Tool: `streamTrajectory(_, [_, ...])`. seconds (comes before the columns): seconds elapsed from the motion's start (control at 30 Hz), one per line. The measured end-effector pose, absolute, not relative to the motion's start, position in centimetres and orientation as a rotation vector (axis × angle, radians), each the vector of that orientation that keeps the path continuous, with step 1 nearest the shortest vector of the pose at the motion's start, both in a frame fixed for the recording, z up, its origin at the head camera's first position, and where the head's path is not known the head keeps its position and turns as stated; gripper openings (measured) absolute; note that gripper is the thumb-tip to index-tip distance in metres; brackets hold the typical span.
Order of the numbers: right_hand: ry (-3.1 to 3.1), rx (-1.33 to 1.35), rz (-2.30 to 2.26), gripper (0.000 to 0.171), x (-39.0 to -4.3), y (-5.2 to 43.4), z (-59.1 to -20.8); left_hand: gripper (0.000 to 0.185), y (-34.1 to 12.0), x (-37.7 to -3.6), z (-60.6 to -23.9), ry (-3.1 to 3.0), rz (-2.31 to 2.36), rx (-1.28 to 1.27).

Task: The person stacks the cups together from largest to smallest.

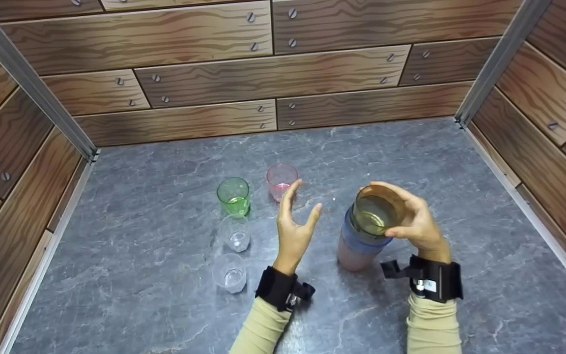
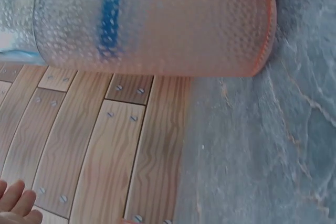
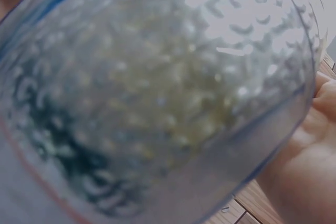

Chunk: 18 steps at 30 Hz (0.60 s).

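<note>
Right hand (image 1: 418, 223): your fingers grasp the top cup of the stacked cups (image 1: 364, 236) on the worktop (image 1: 165, 305).
Left hand (image 1: 295, 228): released, beside the stack.

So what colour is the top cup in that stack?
Yellowish olive, see-through. The top cup, held by the right hand, shows best in the head view.

1. The left wrist view cuts the stack of cups (image 2: 157, 24) at the top and left edges; only fingertips (image 2: 16, 203) of the left hand show
2. The right wrist view is a blur of cup wall (image 3: 157, 98), its rim cut off
3. In the head view the right hand (image 1: 413, 221) hides part of the top cup (image 1: 376, 211)
</note>
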State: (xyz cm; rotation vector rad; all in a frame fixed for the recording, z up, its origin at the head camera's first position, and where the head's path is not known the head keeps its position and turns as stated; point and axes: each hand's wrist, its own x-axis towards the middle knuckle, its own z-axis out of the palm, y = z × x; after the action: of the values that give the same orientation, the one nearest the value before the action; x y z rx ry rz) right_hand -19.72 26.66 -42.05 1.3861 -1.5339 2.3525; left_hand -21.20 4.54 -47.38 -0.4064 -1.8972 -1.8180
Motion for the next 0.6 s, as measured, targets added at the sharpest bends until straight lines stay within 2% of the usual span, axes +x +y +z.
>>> streamTrajectory(0.6, [-1.602,1.375,2.310,0.078,-19.7,26.9,-42.1,0.073,4.4,-22.9,-48.9,-1.898,-1.655,-0.156])
